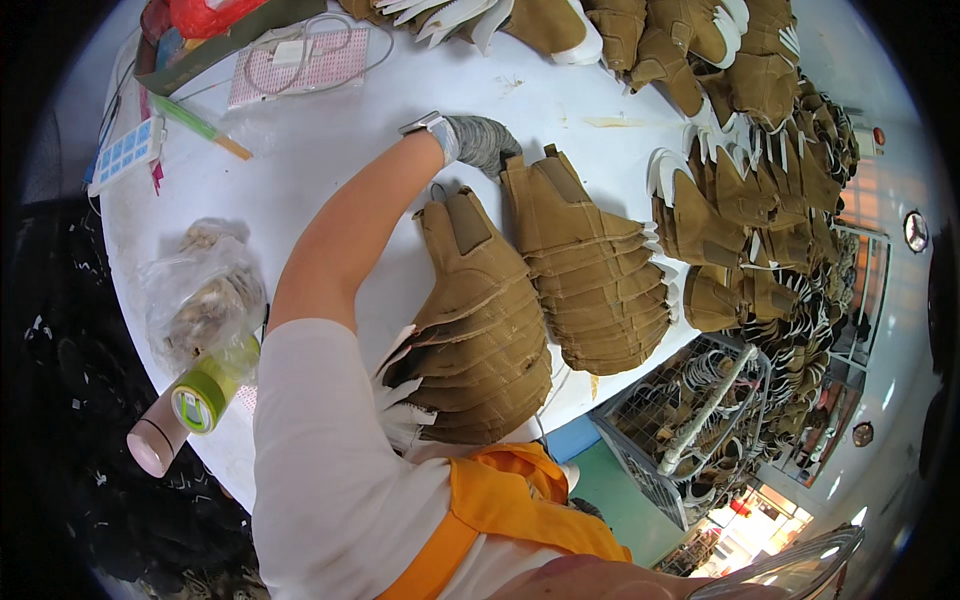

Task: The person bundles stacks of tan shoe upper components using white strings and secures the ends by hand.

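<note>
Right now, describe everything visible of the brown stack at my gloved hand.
This stack of overlapping brown, suede-looking boot uppers lies on the white table beside a similar stack. The farthest upper has a darker panel and tab; white edges show rightward. The gloved left hand touches its far end.

I'm looking down on a white table [580, 100]. From my view's centre, one stack of brown shoe uppers [490, 350] lies toward six, a second stack [600, 285] toward three, loose uppers [700, 215] around two, a plastic bag [210, 295] at nine, a green-lidded bottle [205, 400] and pink tumbler [155, 443] at eight, a patterned pad [310, 80] near eleven.
</note>
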{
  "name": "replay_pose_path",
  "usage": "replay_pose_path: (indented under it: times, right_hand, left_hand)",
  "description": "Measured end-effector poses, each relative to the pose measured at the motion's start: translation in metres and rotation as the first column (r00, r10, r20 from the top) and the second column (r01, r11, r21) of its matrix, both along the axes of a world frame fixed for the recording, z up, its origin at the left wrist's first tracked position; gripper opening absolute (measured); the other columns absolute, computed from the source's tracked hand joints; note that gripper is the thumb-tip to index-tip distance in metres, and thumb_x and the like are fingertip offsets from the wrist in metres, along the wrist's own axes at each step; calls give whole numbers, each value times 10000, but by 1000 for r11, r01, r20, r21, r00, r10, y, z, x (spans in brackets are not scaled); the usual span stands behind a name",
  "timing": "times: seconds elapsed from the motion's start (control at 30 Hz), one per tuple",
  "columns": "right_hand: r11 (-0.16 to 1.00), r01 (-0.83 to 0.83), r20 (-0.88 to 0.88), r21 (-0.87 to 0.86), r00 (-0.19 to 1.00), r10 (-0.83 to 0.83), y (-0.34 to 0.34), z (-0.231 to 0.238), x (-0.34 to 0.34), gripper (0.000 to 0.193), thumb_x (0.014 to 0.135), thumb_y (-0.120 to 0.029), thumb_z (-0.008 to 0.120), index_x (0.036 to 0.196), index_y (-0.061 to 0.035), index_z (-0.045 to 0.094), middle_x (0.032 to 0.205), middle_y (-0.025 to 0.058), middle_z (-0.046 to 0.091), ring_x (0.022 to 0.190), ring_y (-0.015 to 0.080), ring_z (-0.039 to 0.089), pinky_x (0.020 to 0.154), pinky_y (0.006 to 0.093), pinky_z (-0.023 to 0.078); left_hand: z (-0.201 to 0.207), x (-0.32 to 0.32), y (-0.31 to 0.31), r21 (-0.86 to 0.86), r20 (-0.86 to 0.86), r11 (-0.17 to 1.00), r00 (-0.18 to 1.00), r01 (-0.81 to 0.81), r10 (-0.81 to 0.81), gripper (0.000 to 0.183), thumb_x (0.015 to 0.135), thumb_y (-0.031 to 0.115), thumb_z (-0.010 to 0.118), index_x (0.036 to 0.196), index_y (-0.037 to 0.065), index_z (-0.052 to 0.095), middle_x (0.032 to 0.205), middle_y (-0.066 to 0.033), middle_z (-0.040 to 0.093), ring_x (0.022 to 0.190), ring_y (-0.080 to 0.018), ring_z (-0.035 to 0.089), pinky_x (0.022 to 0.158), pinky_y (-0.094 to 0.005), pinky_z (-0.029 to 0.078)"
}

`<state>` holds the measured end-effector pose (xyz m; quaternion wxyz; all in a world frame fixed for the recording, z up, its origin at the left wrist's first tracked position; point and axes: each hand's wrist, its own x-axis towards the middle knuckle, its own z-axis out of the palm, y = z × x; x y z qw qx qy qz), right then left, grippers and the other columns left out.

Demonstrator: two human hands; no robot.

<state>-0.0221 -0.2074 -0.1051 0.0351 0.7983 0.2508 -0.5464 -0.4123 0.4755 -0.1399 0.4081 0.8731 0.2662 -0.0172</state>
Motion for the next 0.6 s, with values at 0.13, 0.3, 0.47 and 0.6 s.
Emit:
replay_pose_path:
  times: [0.13,0.3,0.47,0.6]
  right_hand:
    - [1000,-15,4,-25,1000,15,6,8,-1,267,931,-294,501,978,-48,592,820,126,648,725,273,601,680,358,478]
    - [998,-25,0,-51,1000,25,10,15,-4,265,931,-291,502,988,-47,590,828,125,650,730,269,602,685,357,480]
    - [998,-40,-7,-53,999,40,10,25,-6,265,931,-288,504,998,-47,588,835,123,653,735,265,604,690,355,481]
    - [998,-56,-58,26,997,57,-7,29,-7,264,931,-286,505,1007,-46,587,841,122,654,738,261,605,693,354,482]
  left_hand:
    - [-38,-20,14,-86,395,985,903,-150,172,170,857,166,579,993,82,639,880,-41,659,811,-154,590,744,-303,472]
    - [-33,-34,20,-423,359,887,864,-187,353,242,914,313,514,1002,132,649,859,8,640,778,-94,541,679,-259,458]
    - [-38,-32,24,-590,314,789,852,-171,419,330,923,395,494,1063,136,643,950,-8,659,814,-106,553,701,-251,471]
    - [-20,-25,9,-394,292,887,882,-241,370,336,915,330,538,1192,149,596,1017,-37,657,895,-128,586,759,-294,494]
